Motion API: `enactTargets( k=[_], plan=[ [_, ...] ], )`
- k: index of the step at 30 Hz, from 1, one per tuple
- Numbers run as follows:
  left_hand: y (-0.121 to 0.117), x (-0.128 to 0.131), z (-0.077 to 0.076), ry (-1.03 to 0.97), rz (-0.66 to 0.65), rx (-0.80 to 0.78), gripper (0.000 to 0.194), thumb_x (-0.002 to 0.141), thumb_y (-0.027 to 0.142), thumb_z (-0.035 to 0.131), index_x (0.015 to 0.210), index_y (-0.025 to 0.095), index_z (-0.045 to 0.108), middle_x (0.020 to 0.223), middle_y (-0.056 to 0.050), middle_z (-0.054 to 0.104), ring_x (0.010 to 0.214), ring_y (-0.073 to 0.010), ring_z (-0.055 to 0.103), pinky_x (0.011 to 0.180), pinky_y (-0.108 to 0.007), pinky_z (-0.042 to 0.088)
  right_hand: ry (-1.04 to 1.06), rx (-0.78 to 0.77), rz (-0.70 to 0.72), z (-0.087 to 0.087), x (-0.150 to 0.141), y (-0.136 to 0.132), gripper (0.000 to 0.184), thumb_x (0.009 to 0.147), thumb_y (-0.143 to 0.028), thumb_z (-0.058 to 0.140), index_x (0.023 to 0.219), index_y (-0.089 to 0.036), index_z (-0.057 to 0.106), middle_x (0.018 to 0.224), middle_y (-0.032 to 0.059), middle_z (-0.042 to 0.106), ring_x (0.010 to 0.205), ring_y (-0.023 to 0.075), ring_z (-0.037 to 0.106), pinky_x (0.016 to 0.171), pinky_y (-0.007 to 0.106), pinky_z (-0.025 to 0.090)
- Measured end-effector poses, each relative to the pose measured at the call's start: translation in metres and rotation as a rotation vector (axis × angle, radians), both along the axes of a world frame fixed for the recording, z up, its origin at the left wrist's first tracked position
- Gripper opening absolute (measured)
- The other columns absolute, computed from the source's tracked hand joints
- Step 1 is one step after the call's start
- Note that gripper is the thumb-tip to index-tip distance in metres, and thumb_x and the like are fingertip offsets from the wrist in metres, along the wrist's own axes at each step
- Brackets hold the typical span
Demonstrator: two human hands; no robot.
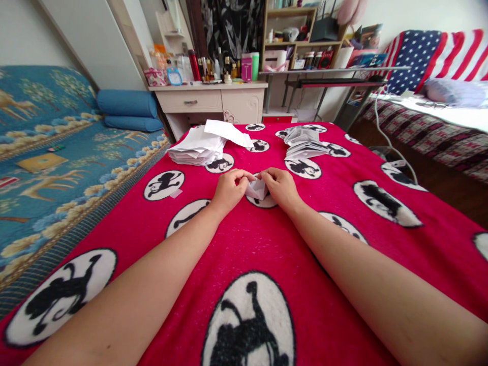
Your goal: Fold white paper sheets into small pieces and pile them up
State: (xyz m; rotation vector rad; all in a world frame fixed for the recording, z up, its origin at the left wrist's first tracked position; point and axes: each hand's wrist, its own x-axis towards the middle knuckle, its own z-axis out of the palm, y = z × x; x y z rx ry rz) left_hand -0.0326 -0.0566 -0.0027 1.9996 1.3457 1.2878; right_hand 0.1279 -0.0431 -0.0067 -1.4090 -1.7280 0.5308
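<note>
Between my two hands is a small piece of folded white paper (256, 190), held just over a white oval of the red blanket. My left hand (232, 189) pinches its left edge between thumb and fingers. On the opposite side, my right hand (280, 185) grips the right edge in the same way. The fingers cover part of the folds. Beyond my left hand lies a thick, uneven stack of white paper sheets (198, 147), its top sheet askew. Past my right hand is a smaller pile of folded papers (305, 143).
A red blanket (244, 244) with black-and-white ovals covers the surface under my arms. A small pale scrap (176, 193) lies on it at the left. Around it stand a blue patterned sofa (76, 168), a white dresser (206, 100), a desk (328, 71) and a bed (453, 112).
</note>
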Motion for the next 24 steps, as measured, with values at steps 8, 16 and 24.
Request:
enactTargets(
  k=[8,16,24],
  plan=[
    [-0.0001,-0.0003,-0.0002,-0.013,-0.012,0.011,0.028,0.077,0.01,0.046,0.083,0.016,0.073,0.088,-0.004,0.074,0.081,-0.0149,0.066,0.076,-0.025,0.049,-0.014,-0.004,-0.002,0.0009,0.0,-0.0001,0.033,0.083,-0.033,0.045,0.082,-0.019,0.074,0.073,0.0033,0.067,0.065,0.0141,0.055,0.055,0.024,0.034],
    [0.0005,0.0,0.0008,0.01,-0.007,0.0,0.028,0.078,0.01,0.046,0.083,0.017,0.073,0.089,-0.003,0.074,0.084,-0.0149,0.066,0.079,-0.025,0.049,-0.015,-0.002,0.0,0.002,-0.0004,-0.0019,0.032,0.083,-0.033,0.045,0.082,-0.019,0.074,0.075,0.0037,0.069,0.067,0.0145,0.056,0.057,0.023,0.036],
    [-0.001,0.0002,0.0017,0.016,0.0,-0.006,0.028,0.078,0.01,0.046,0.083,0.016,0.073,0.088,-0.003,0.074,0.081,-0.0144,0.065,0.076,-0.024,0.049,-0.02,-0.016,-0.004,0.0026,-0.0009,-0.0006,0.033,0.084,-0.033,0.045,0.083,-0.019,0.074,0.075,0.0041,0.068,0.066,0.0143,0.055,0.057,0.023,0.035]
  ],
)
